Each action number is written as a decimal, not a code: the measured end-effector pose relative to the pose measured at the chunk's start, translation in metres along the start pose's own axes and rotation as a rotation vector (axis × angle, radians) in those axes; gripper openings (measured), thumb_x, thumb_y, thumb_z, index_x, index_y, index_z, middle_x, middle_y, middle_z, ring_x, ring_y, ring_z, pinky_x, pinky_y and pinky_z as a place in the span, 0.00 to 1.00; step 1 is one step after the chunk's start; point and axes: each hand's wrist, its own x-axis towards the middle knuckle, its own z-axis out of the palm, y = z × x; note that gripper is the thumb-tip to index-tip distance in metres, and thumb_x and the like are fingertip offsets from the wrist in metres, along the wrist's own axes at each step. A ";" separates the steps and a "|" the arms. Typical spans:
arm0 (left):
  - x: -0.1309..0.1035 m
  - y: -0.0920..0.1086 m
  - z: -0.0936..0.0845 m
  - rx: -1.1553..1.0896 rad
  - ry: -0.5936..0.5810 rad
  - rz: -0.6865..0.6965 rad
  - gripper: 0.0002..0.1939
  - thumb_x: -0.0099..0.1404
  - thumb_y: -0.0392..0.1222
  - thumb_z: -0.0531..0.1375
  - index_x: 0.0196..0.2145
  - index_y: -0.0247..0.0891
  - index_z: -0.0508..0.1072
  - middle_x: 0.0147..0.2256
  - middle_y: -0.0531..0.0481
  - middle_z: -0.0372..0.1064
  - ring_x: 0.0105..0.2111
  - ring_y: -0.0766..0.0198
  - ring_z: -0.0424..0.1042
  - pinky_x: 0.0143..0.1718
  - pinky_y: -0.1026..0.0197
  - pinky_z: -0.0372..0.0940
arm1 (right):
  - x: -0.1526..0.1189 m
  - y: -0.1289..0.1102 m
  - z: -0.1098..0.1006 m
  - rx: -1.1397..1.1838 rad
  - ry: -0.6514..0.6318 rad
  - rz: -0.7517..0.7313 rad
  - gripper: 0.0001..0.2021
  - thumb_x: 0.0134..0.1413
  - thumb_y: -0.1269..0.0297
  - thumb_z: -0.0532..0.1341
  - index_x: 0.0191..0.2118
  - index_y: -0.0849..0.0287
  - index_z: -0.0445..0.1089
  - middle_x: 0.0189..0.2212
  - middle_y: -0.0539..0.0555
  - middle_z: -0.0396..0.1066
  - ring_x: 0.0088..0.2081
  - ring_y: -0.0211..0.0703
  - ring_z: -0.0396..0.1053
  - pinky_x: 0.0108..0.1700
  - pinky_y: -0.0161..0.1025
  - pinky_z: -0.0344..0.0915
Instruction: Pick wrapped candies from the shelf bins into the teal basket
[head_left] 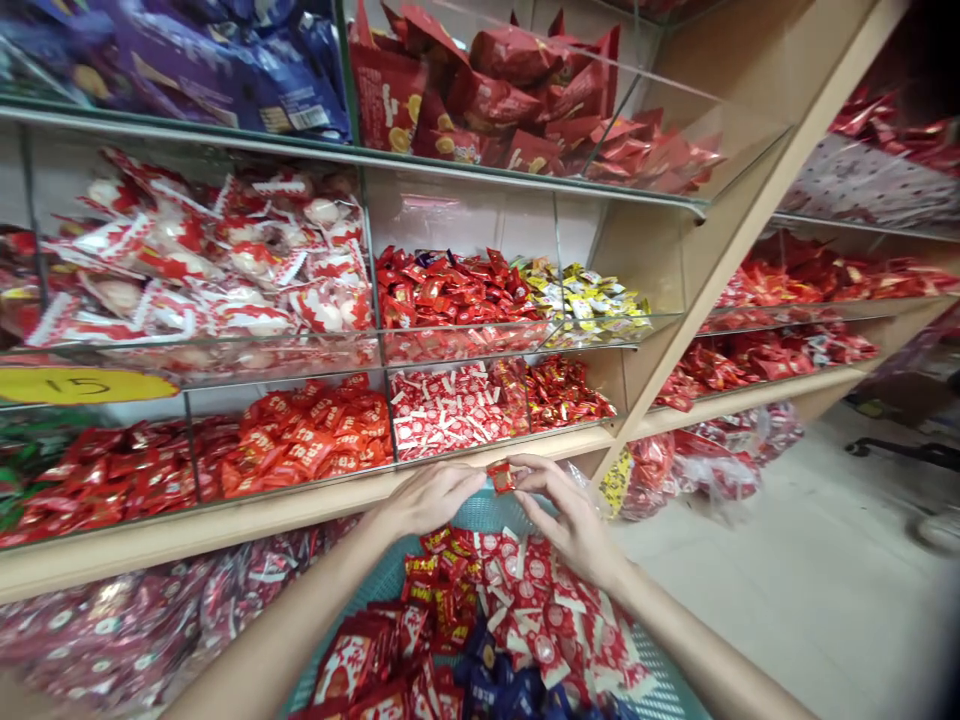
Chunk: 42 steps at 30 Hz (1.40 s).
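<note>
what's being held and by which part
A small red wrapped candy, held at its right edge by the right hand; the left hand is at its left edge.

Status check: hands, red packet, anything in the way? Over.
Right hand: fingertips on small red packet. Left hand: close at packet's other edge, contact unclear. Packet near far rim of teal basket. Wooden shelf edge beyond; nothing seen blocking.

The left arm point(300, 610) is extended from the near left and the right arm point(694, 630) from the near right, both bare. The left hand point(431, 497) and right hand point(570, 520) are brought close together, fingertips turned toward each other; the left fingers point(459, 482) are bunched, the right fingers point(541, 474) bent.
</note>
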 end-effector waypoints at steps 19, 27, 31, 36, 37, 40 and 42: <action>-0.009 -0.010 -0.002 -0.039 0.022 0.045 0.15 0.67 0.46 0.43 0.35 0.39 0.65 0.33 0.53 0.67 0.31 0.66 0.64 0.36 0.65 0.57 | 0.006 -0.011 0.021 -0.014 -0.204 -0.025 0.05 0.57 0.69 0.51 0.37 0.57 0.63 0.50 0.57 0.59 0.52 0.41 0.59 0.51 0.40 0.59; -0.008 -0.012 0.001 -0.044 0.078 -0.003 0.16 0.68 0.48 0.41 0.33 0.38 0.63 0.29 0.54 0.63 0.29 0.66 0.62 0.33 0.65 0.57 | 0.007 0.003 0.021 -0.124 -0.167 0.034 0.11 0.57 0.64 0.52 0.45 0.55 0.63 0.53 0.57 0.57 0.55 0.44 0.56 0.55 0.47 0.56; -0.008 -0.014 0.001 -0.068 0.095 -0.003 0.17 0.67 0.48 0.41 0.33 0.37 0.64 0.30 0.53 0.64 0.30 0.66 0.63 0.34 0.64 0.58 | 0.007 0.008 0.022 -0.155 -0.226 0.042 0.15 0.58 0.63 0.51 0.51 0.54 0.61 0.51 0.56 0.61 0.53 0.44 0.58 0.54 0.48 0.57; -0.006 -0.017 0.003 -0.116 0.105 -0.017 0.16 0.67 0.46 0.43 0.35 0.38 0.66 0.31 0.52 0.66 0.32 0.65 0.64 0.36 0.63 0.59 | 0.007 0.010 0.023 -0.169 -0.241 0.025 0.16 0.57 0.63 0.52 0.51 0.54 0.62 0.50 0.56 0.62 0.51 0.45 0.60 0.53 0.47 0.59; -0.006 -0.018 0.003 -0.129 0.114 -0.022 0.16 0.67 0.47 0.43 0.35 0.38 0.66 0.31 0.52 0.67 0.32 0.64 0.65 0.37 0.63 0.59 | 0.007 0.010 0.024 -0.164 -0.237 0.028 0.16 0.57 0.63 0.52 0.51 0.54 0.62 0.50 0.56 0.62 0.51 0.45 0.61 0.52 0.47 0.59; -0.005 -0.021 0.004 -0.161 0.133 -0.012 0.16 0.67 0.47 0.44 0.37 0.37 0.67 0.33 0.51 0.67 0.33 0.64 0.65 0.38 0.62 0.59 | 0.007 0.010 0.024 -0.143 -0.233 0.045 0.16 0.56 0.63 0.53 0.50 0.55 0.63 0.49 0.57 0.63 0.51 0.45 0.61 0.52 0.47 0.59; -0.004 -0.022 0.004 -0.167 0.141 0.003 0.16 0.67 0.46 0.44 0.36 0.37 0.67 0.33 0.51 0.67 0.33 0.64 0.65 0.38 0.62 0.59 | 0.008 0.010 0.024 -0.126 -0.232 0.058 0.16 0.55 0.62 0.54 0.50 0.56 0.63 0.49 0.57 0.63 0.51 0.45 0.61 0.52 0.47 0.59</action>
